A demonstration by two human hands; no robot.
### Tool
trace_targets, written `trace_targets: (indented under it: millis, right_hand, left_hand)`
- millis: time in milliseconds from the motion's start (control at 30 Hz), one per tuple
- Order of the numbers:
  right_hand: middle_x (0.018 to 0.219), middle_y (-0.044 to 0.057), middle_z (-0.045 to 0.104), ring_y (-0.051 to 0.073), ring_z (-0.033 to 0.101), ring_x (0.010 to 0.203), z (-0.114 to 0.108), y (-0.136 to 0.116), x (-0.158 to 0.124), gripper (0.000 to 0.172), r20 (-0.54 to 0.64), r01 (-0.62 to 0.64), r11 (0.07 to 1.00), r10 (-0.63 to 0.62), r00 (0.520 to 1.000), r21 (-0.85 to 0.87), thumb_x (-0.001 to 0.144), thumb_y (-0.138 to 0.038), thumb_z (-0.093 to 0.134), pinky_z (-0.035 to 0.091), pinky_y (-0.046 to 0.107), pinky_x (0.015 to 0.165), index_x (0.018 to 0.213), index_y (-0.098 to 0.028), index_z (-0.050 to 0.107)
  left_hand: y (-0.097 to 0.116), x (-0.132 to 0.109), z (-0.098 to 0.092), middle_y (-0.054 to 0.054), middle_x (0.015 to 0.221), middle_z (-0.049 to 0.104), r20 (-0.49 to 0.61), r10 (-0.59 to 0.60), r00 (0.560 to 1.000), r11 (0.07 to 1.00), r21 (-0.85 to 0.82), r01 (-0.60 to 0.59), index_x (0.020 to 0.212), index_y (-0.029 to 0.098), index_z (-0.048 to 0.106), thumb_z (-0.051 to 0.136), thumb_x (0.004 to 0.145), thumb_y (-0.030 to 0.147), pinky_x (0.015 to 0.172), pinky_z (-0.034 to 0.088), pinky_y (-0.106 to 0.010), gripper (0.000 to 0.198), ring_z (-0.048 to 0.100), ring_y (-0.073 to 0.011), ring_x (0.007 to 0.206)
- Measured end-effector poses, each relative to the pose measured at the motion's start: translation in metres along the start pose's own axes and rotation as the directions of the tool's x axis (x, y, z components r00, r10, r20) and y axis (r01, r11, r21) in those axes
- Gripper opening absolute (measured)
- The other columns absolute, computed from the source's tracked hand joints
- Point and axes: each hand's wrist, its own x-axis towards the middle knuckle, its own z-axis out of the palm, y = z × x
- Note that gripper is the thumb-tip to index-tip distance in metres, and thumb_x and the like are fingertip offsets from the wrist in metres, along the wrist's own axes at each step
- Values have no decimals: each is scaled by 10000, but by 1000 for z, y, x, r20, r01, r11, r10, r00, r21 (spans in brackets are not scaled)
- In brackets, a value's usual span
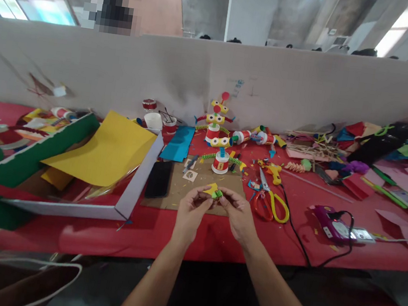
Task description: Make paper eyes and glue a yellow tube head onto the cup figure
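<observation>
My left hand [191, 208] and my right hand [238, 212] meet over the front of a brown cardboard mat [176, 189]. Together they pinch a small folded paper piece [214, 191], yellow on the left and green on the right. Fingers of both hands are curled around it. Just beyond stands a small paper-cup figure [221, 161] with green spring arms. A taller cup figure [214, 123] in red, yellow and white rises behind it.
Red and yellow scissors [272, 203] and a yellow glue gun [272, 172] lie right of the mat. A black phone [159, 179] lies left of it. A yellow sheet [105, 152] rests in a cardboard box [134, 189]. A purple device [332, 227] with a black cable sits at right.
</observation>
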Motion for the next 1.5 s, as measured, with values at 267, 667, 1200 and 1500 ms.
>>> trace_targets:
  millis: [267, 667, 1200, 1500]
  right_hand:
    - [1032, 39, 664, 197, 603, 966, -4, 4, -7, 247, 111, 150, 935, -120, 986, -321, 783, -291, 614, 481, 336, 859, 1018, -277, 689]
    - [1066, 78, 628, 214, 557, 1014, -12, -76, 107, 271, 173, 475, 468, -552, 816, -745, 828, -320, 542, 426, 374, 908, 1062, -235, 648]
    - [1088, 74, 606, 189, 547, 1041, -27, -38, 159, 327, 317, 512, 465, -435, 843, -723, 835, -205, 484, 401, 360, 962, 1125, -234, 633]
    - [1044, 85, 638, 216, 572, 1008, -22, -45, 165, 229, 298, 497, 439, -446, 844, -749, 787, -251, 549, 423, 369, 925, 987, -194, 645]
  left_hand:
    - [-5, 3, -7, -35, 790, 679, -14, -61, 998, 995, 79, 62, 875, 153, 688, 696, 676, 272, 704, 499, -244, 232, 605, -116, 701]
    - [-10, 69, -22, -66, 786, 686, -21, 59, 998, 753, 657, -30, 755, 171, 709, 632, 653, 188, 569, 424, -253, 129, 568, -131, 563]
    - [-24, 146, 51, -87, 1083, 592, -158, 434, 887, 364, 931, -12, 1018, 225, 687, 624, 727, 385, 917, 338, -377, 338, 447, -272, 1042]
    - [-29, 152, 50, -83, 1013, 596, -98, 463, 881, 293, 955, -48, 991, 239, 701, 546, 798, 397, 853, 343, -368, 295, 438, -256, 967]
